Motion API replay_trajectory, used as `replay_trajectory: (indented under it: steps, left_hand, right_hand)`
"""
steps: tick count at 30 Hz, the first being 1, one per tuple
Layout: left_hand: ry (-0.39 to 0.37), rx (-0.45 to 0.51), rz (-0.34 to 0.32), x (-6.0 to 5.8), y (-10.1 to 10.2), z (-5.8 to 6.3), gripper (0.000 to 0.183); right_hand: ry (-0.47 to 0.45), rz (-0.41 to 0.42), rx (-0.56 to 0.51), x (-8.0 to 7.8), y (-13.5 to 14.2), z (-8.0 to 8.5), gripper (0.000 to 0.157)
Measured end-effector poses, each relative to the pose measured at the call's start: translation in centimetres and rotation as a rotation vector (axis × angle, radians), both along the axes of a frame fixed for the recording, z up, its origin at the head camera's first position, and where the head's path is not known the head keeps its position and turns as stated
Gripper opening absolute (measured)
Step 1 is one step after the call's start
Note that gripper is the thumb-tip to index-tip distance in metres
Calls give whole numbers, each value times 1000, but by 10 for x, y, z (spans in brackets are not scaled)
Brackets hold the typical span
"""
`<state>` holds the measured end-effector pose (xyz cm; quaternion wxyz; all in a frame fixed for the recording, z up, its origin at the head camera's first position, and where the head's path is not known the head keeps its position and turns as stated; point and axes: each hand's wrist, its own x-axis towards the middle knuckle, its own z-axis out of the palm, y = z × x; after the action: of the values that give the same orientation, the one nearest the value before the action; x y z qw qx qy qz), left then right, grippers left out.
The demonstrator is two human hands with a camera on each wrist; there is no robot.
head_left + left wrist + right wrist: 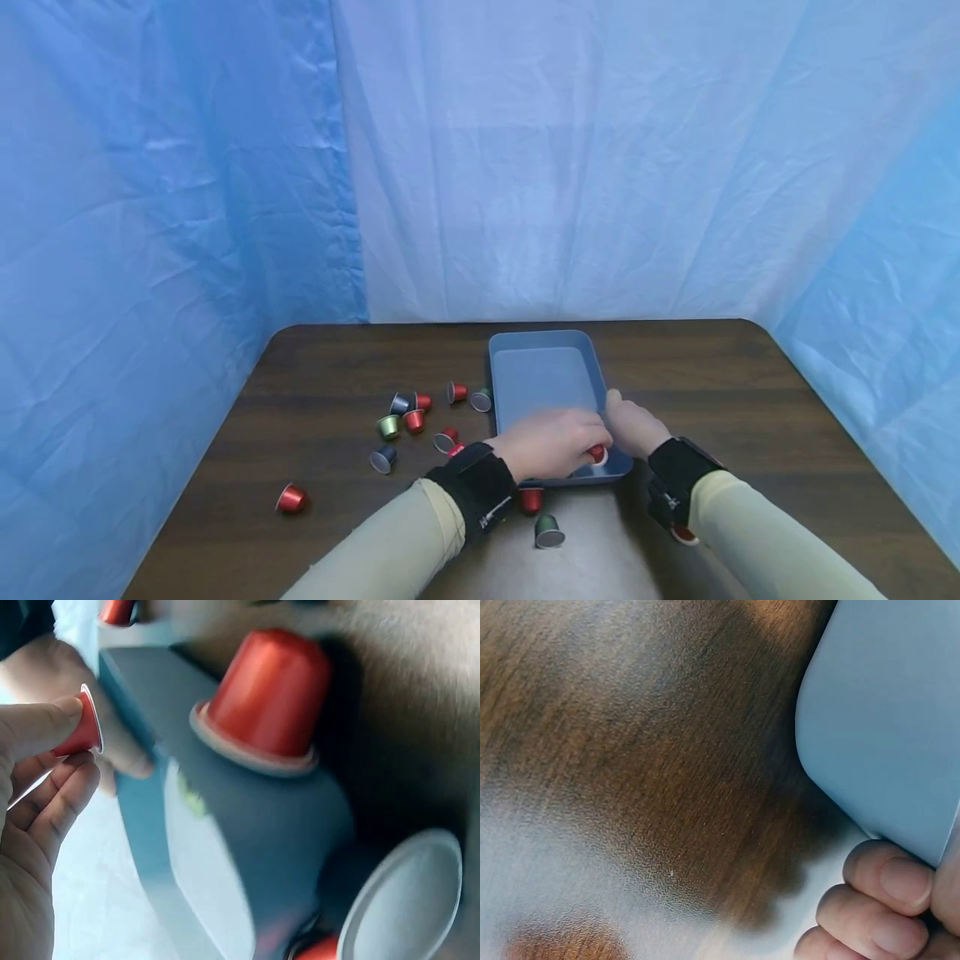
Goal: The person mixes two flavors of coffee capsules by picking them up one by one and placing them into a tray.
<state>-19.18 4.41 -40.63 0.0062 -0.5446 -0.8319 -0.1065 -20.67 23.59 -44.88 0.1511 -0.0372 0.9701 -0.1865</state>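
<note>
Over the near right part of the blue-grey tray (543, 375), my left hand (557, 442) holds a red coffee capsule (597, 454). The left wrist view shows thumb and fingers pinching this capsule (84, 731), its pale rim facing away from the palm. My right hand (633, 427) grips the tray's right side near the front corner. Its curled fingers (877, 922) lie against the tray's edge (870, 742) in the right wrist view. Just in front of the tray lie another red capsule (531, 501) and a dark green capsule (550, 532).
Left of the tray lie several scattered capsules, among them a light green one (388, 427), a dark blue one (383, 459) and a red one (457, 392). One red capsule (292, 498) lies farther left. Another capsule (684, 535) shows partly beneath the right wrist. Blue sheets (562, 167) surround the wooden table (757, 433).
</note>
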Motion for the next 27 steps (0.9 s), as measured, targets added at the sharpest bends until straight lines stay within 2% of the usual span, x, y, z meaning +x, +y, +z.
replay_trajectory:
  steps: [8,13,19,27]
  left_hand:
    - [112,-63,-9,4,16,-14,17]
    - [139,-104,-10,5,19,-22,17]
    - [114,-160,-20,4,18,-29,20]
    - [76,-195,-41,1,13,-29,25]
  right_hand:
    - [-37,-25,-35,3,2,4,20]
    - [13,4,-22,3,2,2,12]
    - [-33,-40,-44,1,2,1,18]
    - [-58,-68,-49,0,2,0,23]
